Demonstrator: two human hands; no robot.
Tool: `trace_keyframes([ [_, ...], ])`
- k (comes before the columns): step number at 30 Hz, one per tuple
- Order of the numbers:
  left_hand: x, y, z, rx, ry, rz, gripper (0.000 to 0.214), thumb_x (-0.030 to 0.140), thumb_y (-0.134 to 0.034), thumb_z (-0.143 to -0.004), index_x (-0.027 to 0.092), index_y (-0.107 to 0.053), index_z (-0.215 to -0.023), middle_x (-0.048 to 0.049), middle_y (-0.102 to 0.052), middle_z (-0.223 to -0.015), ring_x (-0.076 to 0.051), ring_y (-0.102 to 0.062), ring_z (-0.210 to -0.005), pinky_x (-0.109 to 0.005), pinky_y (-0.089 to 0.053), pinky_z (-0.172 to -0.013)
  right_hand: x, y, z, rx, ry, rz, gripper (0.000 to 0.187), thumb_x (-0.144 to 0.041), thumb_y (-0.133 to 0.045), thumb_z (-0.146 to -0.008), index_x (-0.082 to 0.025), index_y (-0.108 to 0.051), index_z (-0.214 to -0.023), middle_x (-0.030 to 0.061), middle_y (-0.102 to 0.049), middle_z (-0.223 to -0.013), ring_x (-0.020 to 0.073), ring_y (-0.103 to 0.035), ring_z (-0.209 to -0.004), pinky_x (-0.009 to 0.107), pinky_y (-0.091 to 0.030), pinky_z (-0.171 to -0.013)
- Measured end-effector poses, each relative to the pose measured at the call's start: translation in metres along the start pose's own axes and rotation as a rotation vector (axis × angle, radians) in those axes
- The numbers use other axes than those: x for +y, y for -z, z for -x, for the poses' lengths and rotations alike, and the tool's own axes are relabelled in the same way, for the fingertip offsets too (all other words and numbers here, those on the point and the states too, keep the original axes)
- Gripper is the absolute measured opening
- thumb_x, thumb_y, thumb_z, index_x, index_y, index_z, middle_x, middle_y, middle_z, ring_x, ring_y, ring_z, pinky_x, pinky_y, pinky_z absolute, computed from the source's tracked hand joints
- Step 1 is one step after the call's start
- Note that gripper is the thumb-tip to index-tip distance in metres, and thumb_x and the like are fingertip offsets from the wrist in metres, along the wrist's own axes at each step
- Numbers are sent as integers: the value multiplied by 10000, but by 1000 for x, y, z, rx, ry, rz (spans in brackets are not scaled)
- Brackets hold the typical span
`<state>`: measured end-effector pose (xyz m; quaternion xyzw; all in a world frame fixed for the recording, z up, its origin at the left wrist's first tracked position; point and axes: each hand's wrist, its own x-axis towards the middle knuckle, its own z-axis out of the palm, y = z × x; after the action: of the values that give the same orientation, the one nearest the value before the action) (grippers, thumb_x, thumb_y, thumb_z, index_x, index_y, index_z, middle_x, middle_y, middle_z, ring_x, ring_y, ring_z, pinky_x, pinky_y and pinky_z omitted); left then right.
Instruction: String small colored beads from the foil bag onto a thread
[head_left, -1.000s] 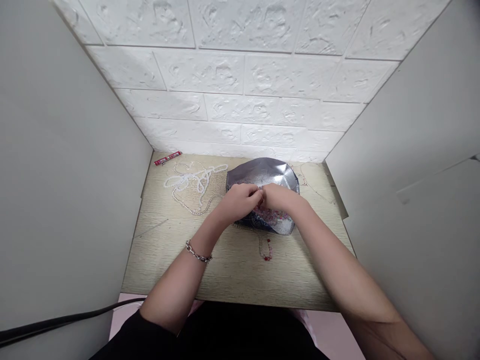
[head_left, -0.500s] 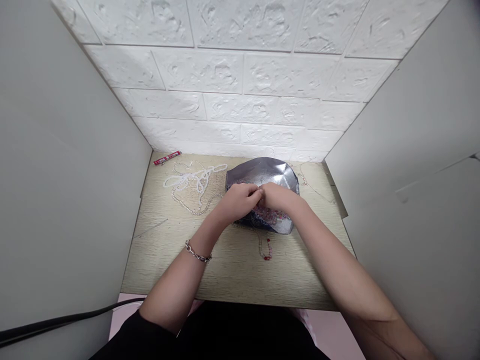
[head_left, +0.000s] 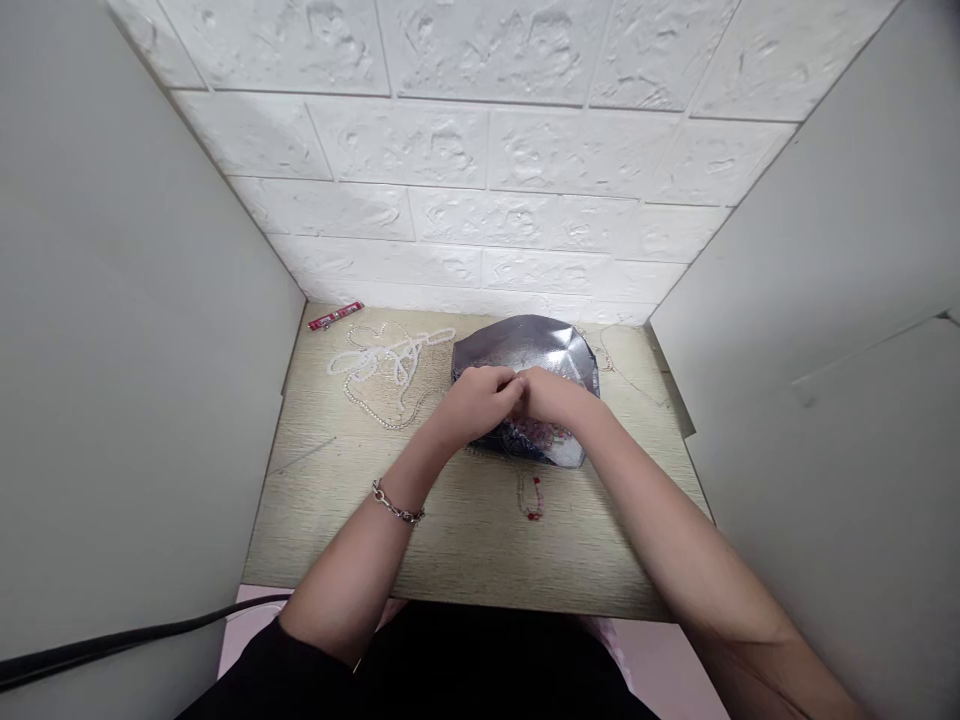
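Observation:
A silver-lined bag point(head_left: 517, 340) lies open on the table with many small pink and reddish beads point(head_left: 541, 434) inside it. Over its middle, my left hand point(head_left: 480, 400) and my right hand point(head_left: 551, 393) meet, fingertips touching. Both are closed in a pinch, and what lies between the fingers is hidden. From the front of the bag hangs a partly beaded string point(head_left: 536, 500) with red and pink beads, resting on the table below my hands.
White and pearl-coloured bead strands point(head_left: 390, 365) lie tangled on the table point(head_left: 480, 560), left of the bag. A small red packet point(head_left: 335, 316) sits at the back left corner. Thin clear thread point(head_left: 637, 380) lies to the right. Grey panels flank both sides; a white brick-pattern wall point(head_left: 480, 150) stands behind.
Hardly anything differs. My hands stay together over the bag, with only a tiny shift of the right fingers.

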<state>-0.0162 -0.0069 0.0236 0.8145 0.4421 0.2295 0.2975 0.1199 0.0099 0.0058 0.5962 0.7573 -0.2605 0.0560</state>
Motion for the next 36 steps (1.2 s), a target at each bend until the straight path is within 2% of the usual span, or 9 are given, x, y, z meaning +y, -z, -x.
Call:
trace_keyframes([
  [4, 1, 1, 0, 3, 24, -1, 314, 285, -358, -787, 154, -470, -525, 12, -501, -511, -99, -428, -529, -247, -281, -541, 0, -2, 1, 19, 33, -20, 104, -192, -481, -649, -187, -569, -704, 20, -588, -669, 101, -459, -510, 213, -299, -451],
  [7, -1, -1, -1, 26, 22, 19, 306, 286, -361, -785, 152, -487, -541, 18, -492, -510, -97, -422, -531, -244, -280, -538, 3, -2, 4, 83, 86, -24, 94, -199, -435, -699, -172, -523, -679, 41, -584, -701, 110, -462, -549, 223, -305, -484],
  [10, -3, -3, -1, 70, 8, 52, 308, 300, -366, -786, 147, -526, -572, 24, -475, -513, -95, -418, -540, -238, -279, -532, 9, -1, 11, 263, 67, -104, 148, -223, -339, -778, -166, -453, -702, 54, -564, -751, 119, -457, -599, 231, -310, -520],
  [13, -2, -5, -1, 119, 6, 84, 314, 318, -376, -786, 140, -576, -621, 26, -471, -519, -98, -423, -549, -236, -285, -530, 15, -2, 21, 468, 41, -232, 199, -263, -284, -823, -173, -384, -677, 25, -508, -694, 121, -438, -619, 232, -308, -543],
  [17, 2, -6, 0, 147, 2, 160, 317, 326, -383, -792, 141, -604, -659, 11, -543, -577, -107, -477, -598, -233, -328, -566, 17, -11, 32, 612, 80, -552, 260, -371, -323, -829, -179, -400, -672, -15, -449, -606, 110, -420, -592, 230, -319, -554],
  [22, 3, -7, 1, 121, -54, 277, 312, 325, -385, -807, 140, -622, -728, -17, -616, -686, -114, -525, -669, -230, -380, -620, 6, -25, 34, 550, 225, -1326, 222, -374, -583, -683, -184, -502, -767, -31, -518, -642, 89, -491, -611, 238, -423, -618],
  [25, 3, -8, 0, 112, -63, 318, 309, 320, -390, -810, 135, -639, -810, -30, -642, -746, -124, -544, -705, -233, -400, -637, 0, -28, 33, 506, 277, -1651, 234, -303, -675, -602, -186, -541, -754, -21, -581, -725, 98, -554, -701, 276, -470, -728],
  [29, 3, -9, 0, 117, -74, 364, 321, 338, -398, -811, 140, -645, -866, -30, -658, -801, -131, -562, -751, -233, -415, -672, -2, -28, 34, 492, 304, -1772, 208, -259, -702, -581, -195, -586, -741, -17, -615, -744, 103, -583, -734, 275, -488, -759],
  [36, 4, -7, 1, 97, -98, 360, 331, 358, -398, -813, 142, -644, -866, -22, -655, -787, -133, -561, -747, -237, -415, -676, 2, -29, 34, 520, 347, -1762, 176, -262, -703, -592, -205, -627, -739, -15, -635, -757, 93, -592, -740, 239, -493, -760],
])
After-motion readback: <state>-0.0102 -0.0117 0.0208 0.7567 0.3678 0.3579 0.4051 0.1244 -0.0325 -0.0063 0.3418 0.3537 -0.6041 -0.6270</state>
